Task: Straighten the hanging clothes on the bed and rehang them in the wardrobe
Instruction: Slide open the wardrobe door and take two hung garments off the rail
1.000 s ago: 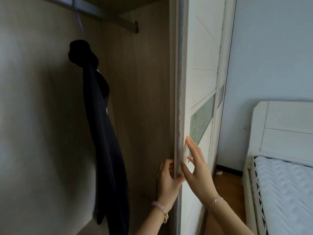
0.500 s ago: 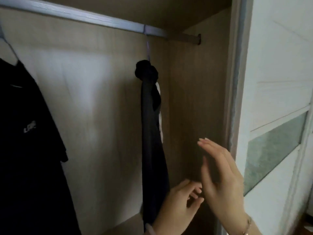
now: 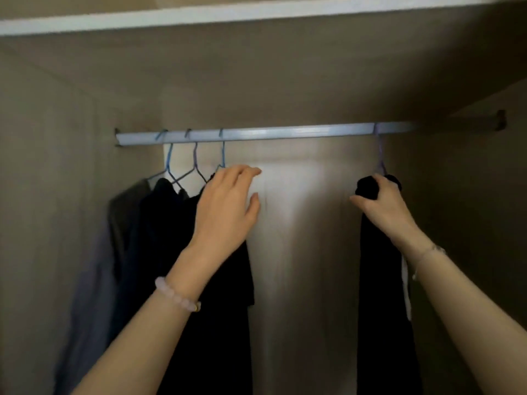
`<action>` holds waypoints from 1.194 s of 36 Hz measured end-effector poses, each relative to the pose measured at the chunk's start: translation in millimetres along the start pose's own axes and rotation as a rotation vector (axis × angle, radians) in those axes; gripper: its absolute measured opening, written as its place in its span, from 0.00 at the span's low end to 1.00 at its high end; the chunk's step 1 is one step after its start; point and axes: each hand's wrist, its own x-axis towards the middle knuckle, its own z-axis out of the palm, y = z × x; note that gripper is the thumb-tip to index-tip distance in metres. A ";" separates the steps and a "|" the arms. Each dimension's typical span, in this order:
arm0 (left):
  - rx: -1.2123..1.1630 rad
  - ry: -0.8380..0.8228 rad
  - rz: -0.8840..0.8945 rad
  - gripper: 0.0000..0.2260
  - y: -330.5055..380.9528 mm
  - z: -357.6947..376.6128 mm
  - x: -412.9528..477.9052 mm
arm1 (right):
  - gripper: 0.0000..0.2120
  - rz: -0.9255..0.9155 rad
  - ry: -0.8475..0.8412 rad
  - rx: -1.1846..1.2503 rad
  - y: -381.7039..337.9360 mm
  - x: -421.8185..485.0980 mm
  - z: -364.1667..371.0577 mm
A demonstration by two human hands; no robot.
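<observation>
Inside the wardrobe a pale blue rail [image 3: 285, 134] runs across. Three wire hangers [image 3: 196, 163] at its left end carry a grey shirt [image 3: 119, 223] and dark clothes [image 3: 216, 295]. My left hand [image 3: 228, 206] rests with spread fingers on the shoulder of the rightmost of these, a black garment. A separate black garment [image 3: 379, 280] hangs alone on a purple hanger [image 3: 380, 155] far to the right. My right hand [image 3: 382, 206] is closed around its bunched top.
A white shelf edge [image 3: 256, 14] sits above the rail. The wooden back panel [image 3: 305, 238] shows in the wide gap between the two clothing groups. The wardrobe's right wall [image 3: 470, 223] stands close beside the lone garment.
The view swung from the sliding door's edge to the wardrobe's inside. Both hands left the door and rose to the clothes; the right one took hold of the lone black garment.
</observation>
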 end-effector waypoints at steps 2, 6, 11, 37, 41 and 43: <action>0.106 -0.033 -0.059 0.20 -16.1 -8.6 18.4 | 0.35 0.054 -0.003 -0.023 -1.6 16.3 1.2; 0.122 -0.292 -0.321 0.24 -44.2 -13.4 41.5 | 0.37 0.234 -0.045 0.098 -4.6 35.5 0.1; -0.233 -0.571 -0.624 0.21 -60.1 -6.8 53.2 | 0.26 0.349 -0.062 0.230 -6.9 38.2 1.3; -1.113 -0.334 -0.894 0.20 -84.5 37.4 102.7 | 0.14 0.314 0.040 0.316 -30.0 87.4 -16.1; -1.048 -0.329 -0.885 0.22 -88.4 50.7 105.6 | 0.14 0.312 0.017 0.280 -40.6 95.5 -13.3; -1.002 -0.333 -0.897 0.22 -90.5 59.6 102.2 | 0.17 0.316 0.030 0.264 -39.8 96.4 -9.7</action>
